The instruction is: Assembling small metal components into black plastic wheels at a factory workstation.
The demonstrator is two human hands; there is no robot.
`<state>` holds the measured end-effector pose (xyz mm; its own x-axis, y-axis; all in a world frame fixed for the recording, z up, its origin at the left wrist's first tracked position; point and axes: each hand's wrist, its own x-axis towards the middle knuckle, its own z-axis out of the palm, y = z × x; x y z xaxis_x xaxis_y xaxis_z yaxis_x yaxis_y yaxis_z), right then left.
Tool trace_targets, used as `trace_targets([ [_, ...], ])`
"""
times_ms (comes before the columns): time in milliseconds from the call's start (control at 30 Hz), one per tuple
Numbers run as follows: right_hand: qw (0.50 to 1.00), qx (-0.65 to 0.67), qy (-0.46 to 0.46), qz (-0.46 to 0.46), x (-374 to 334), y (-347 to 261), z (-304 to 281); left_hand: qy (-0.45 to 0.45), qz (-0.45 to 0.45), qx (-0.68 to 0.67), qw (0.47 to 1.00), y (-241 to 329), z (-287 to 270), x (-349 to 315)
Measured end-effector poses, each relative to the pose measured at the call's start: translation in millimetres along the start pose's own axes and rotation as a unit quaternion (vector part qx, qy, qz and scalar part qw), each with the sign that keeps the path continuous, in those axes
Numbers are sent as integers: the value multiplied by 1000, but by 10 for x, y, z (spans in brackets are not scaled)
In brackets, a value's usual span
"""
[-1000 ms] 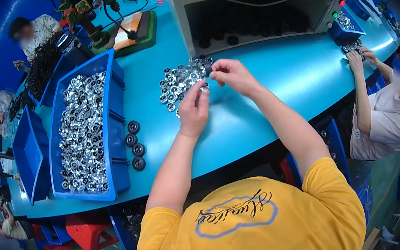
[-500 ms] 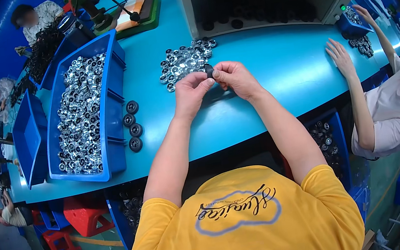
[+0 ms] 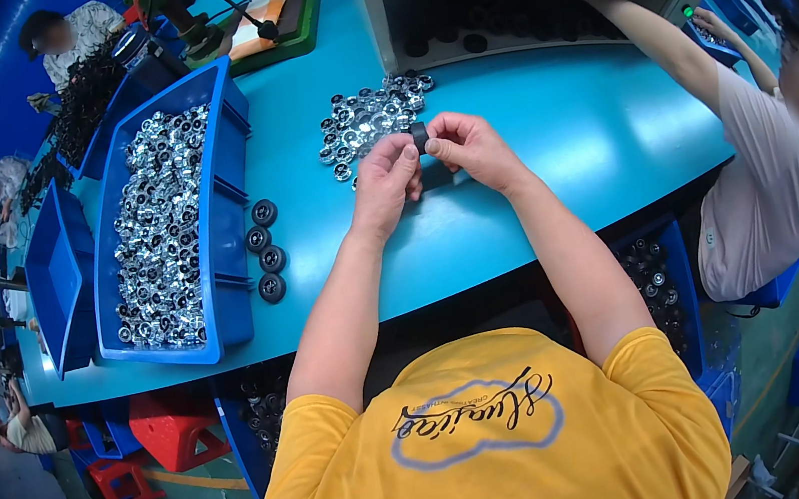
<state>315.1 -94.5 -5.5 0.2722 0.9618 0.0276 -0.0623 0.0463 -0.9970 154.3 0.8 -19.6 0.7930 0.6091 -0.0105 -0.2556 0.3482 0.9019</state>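
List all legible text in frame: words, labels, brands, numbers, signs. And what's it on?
Yellow shirt: dark script lettering over a blue cloud outline, with a smaller line of print; wording withheld, I don't copy printed text.
Co-worker's pale shirt: small round green mark, too small to read.
Black part between the left hand and right hand: no text discernible.

Left hand [image 3: 385, 183] and right hand [image 3: 476, 154] hold a black ring [image 3: 420, 137], perhaps a tyre; hubs [image 3: 365, 125] at ten o'clock, bin [image 3: 226, 227] at nine.
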Motion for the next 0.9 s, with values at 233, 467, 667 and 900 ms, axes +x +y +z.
trace_targets([
  [233, 997, -66, 18, -48, -5, 8, 104, 55, 39, 50, 996, -66, -22, 25],
  [467, 904, -403, 100, -102, 336, -171, -278, 74, 223, 252, 939, -143, 74, 71],
  [667, 781, -586, 180, -119, 1480, -494, -680, -10, 196, 411, 890, -92, 159, 46],
  [900, 654, -722, 224, 19, 2392, -283, -1031, -45, 187, 446, 874, -109, 109, 87],
])
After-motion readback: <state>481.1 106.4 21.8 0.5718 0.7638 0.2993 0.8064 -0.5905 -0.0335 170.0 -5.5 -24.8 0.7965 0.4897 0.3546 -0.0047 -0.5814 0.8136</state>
